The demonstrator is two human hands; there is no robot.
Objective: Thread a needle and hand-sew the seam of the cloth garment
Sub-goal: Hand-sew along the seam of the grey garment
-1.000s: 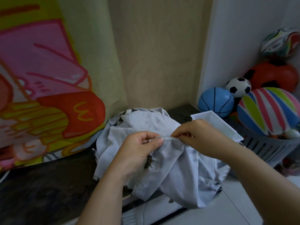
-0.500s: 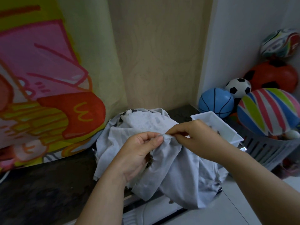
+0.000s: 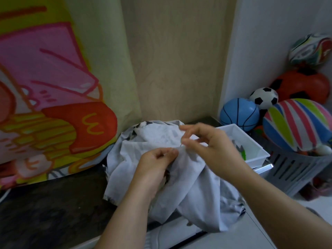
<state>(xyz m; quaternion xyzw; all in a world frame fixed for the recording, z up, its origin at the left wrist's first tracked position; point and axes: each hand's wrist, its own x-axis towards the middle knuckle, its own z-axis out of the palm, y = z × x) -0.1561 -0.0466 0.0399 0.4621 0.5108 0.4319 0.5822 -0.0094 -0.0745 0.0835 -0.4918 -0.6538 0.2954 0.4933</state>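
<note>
A pale grey cloth garment [image 3: 190,191] lies bunched on the dark counter [image 3: 53,209] and hangs over its front edge. My left hand [image 3: 154,168] pinches a raised fold of the cloth between thumb and fingers. My right hand [image 3: 210,148] hovers just right of that fold, thumb and forefinger pinching a thin needle [image 3: 180,143] that sticks up out of the cloth; the other fingers are spread. The thread is too fine to make out.
A white plastic tray [image 3: 258,153] with small green items stands behind my right hand. A grey slatted basket [image 3: 291,169] with several coloured balls is at the right. A bright cartoon-printed cloth [image 3: 45,105] covers the left wall.
My right hand has lifted up and away from the fold, drawing the needle out of the cloth, and its fingers have spread. My left hand keeps its pinch on the fold.
</note>
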